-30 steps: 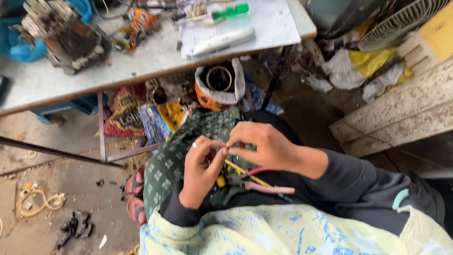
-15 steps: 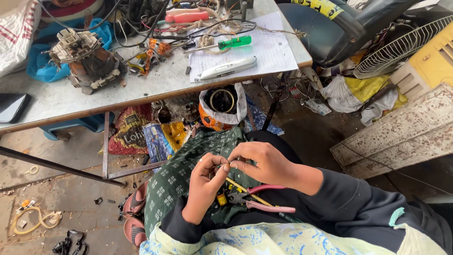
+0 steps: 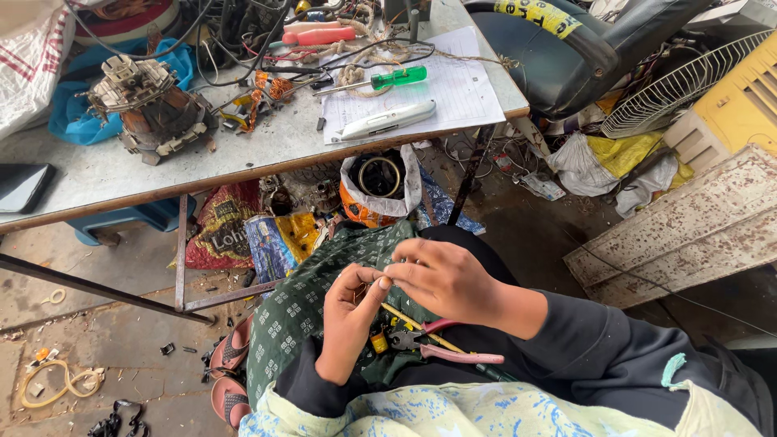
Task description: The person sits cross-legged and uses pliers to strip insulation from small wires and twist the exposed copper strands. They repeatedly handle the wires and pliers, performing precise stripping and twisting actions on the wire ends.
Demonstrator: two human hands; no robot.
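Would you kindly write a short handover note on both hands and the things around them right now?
Left hand and right hand meet fingertip to fingertip over the lap, pinching something too small to identify. Pink-handled pliers lie on the green patterned cloth beneath them. On the table: a green-handled screwdriver, a white tool on lined paper, a motor. Progress cannot be judged from this view.

Small part pinched between both hands over the lap

The left hand and right hand meet fingertip to fingertip on something too small to make out. Just below them, pink-handled pliers lie flat on the green patterned cloth, handles pointing right.
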